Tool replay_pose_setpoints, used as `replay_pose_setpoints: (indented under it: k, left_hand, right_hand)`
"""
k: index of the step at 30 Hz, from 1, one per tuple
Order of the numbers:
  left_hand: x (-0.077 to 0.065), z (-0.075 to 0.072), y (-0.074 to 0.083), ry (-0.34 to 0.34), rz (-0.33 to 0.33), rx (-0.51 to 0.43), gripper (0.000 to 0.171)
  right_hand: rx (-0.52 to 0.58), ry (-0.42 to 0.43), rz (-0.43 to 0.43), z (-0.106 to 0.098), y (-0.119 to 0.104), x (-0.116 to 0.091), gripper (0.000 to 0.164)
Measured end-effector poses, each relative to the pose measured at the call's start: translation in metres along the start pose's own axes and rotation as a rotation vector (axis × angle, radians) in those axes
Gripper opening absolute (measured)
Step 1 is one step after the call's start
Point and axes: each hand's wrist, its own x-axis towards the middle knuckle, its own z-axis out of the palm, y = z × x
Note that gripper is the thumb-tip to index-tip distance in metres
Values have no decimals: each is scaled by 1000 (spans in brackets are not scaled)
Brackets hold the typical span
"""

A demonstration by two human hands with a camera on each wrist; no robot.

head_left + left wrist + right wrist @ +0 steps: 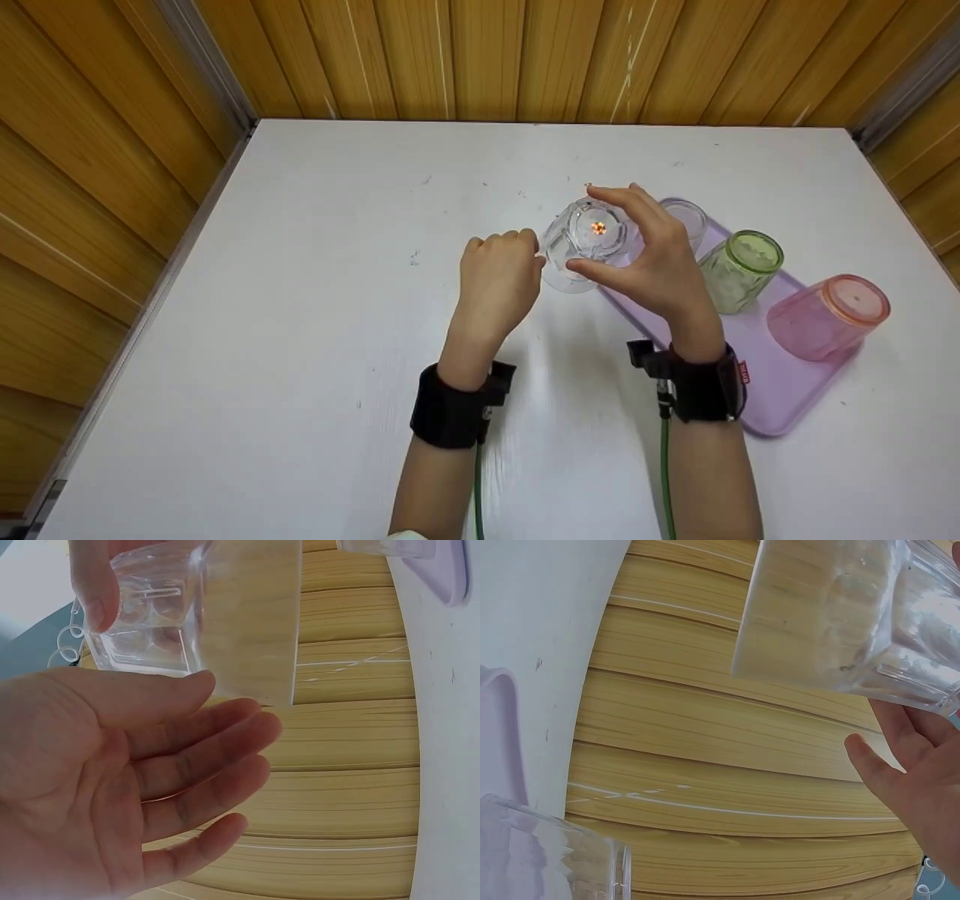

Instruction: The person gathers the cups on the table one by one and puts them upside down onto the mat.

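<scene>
Base up and mouth down, a clear drinking glass (598, 232) hangs above the table beside a lilac tray. My right hand (652, 251) holds it near its thick base, thumb on the near side and index finger on the far side. My left hand (496, 277) is just left of the glass (247, 615), its fingers loosely bent around nothing. In the left wrist view, the left thumb's tip (201, 684) lies right at the glass's edge. The right wrist view has the same glass (817, 622) above the right hand's fingers (870, 761).
On the lilac tray (772, 409) stand a second clear glass (686, 217), a green glass (731, 274) and a pink glass (814, 322). The white table (285, 315) is bordered by wooden panels (480, 60). Green cables run from both wrist straps.
</scene>
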Motion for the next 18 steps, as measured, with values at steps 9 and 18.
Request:
replay_pose_setpoints:
  k: [9, 18]
  left_hand:
    - [0, 3, 7, -11, 18, 39, 14]
    - [0, 5, 12, -23, 31, 60, 14]
  right_hand:
    - [39, 20, -5, -2, 1, 1, 67]
    - [21, 22, 4, -4, 1, 0, 64]
